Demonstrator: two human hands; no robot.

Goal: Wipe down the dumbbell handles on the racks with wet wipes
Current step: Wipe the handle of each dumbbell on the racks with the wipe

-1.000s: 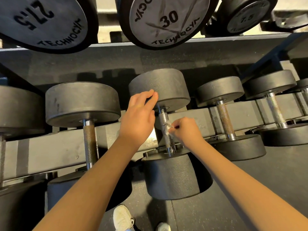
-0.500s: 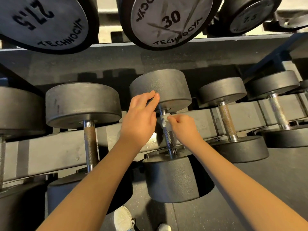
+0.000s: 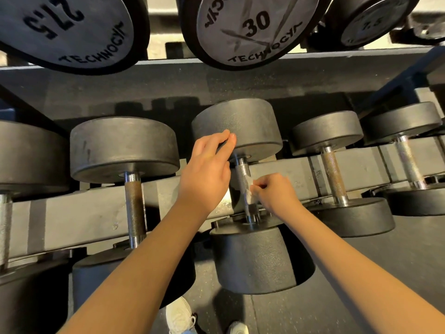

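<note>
Wiping one handle (image 3: pixel 241 173) was the step in hand, as I judged it.

Head view: the dumbbell (image 3: pixel 255 259) lay across the rack's rail (image 3: pixel 72 213) near the frame's centre. Its handle ran from 12 to 6 o'clock between two black heads. The right grip (image 3: pixel 274 192) came in from 4 o'clock and pinched a small crumpled wipe (image 3: pixel 250 192) between thumb and fingertips. It pressed the wipe to the handle's 3 o'clock side, low down near the 6 o'clock head. The left grip (image 3: pixel 207 169) held nothing. Its fingers lay straight and together, tips resting on the rim of the far head (image 3: pixel 240 121), seemingly to steady the weight.

At 9 o'clock of this dumbbell sat a big dumbbell (image 3: pixel 125 145) with a rusty-looking bar, and at 3 o'clock a small dumbbell (image 3: pixel 327 131), on the same rail. Whether those had been wiped I could not tell. An end marked 30 (image 3: pixel 255 22) hung at 12 o'clock on the tier above, and white shoes (image 3: pixel 179 317) showed at 6 o'clock.

The next move likely called for drawing the wipe along the knurling toward 12 o'clock and round to the hidden 9 o'clock side. The left grip would brace the dumbbell against rolling before the work shifted to a neighbour.
</note>
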